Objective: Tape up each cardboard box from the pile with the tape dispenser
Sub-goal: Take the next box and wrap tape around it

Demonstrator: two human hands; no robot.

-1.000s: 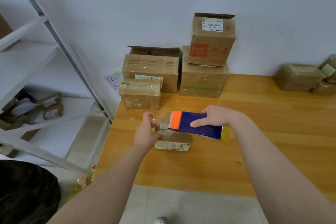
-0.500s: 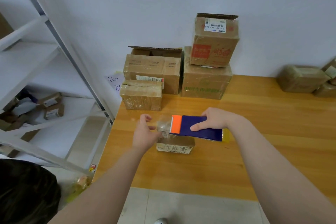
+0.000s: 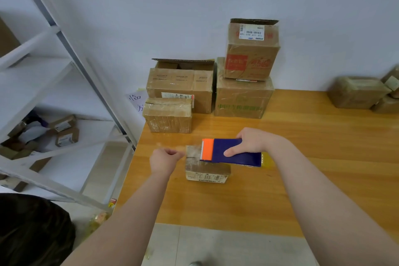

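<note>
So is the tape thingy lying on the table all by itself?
No, the right hand grips the blue and orange tape dispenser over the small cardboard box.

The right hand point(image 3: 251, 142) holds a blue tape dispenser point(image 3: 234, 153) over a small box point(image 3: 206, 171) on the counter point(image 3: 313, 157), its orange end pointing left. The left hand point(image 3: 164, 161), just left of the box, has its fingers point(image 3: 170, 152) curled, pinching the end of a clear tape point(image 3: 192, 150) strip that runs from the dispenser; this part is blurred. At the counter's back stands the pile: a low taped box point(image 3: 168, 117), an open box point(image 3: 181, 89) behind it, and a big box point(image 3: 244, 100) with a labelled box point(image 3: 251, 52) on top. Wrapped boxes point(image 3: 357, 93) lie far right. A white shelf point(image 3: 54, 75) on the left holds little boxes point(image 3: 64, 133).
</note>
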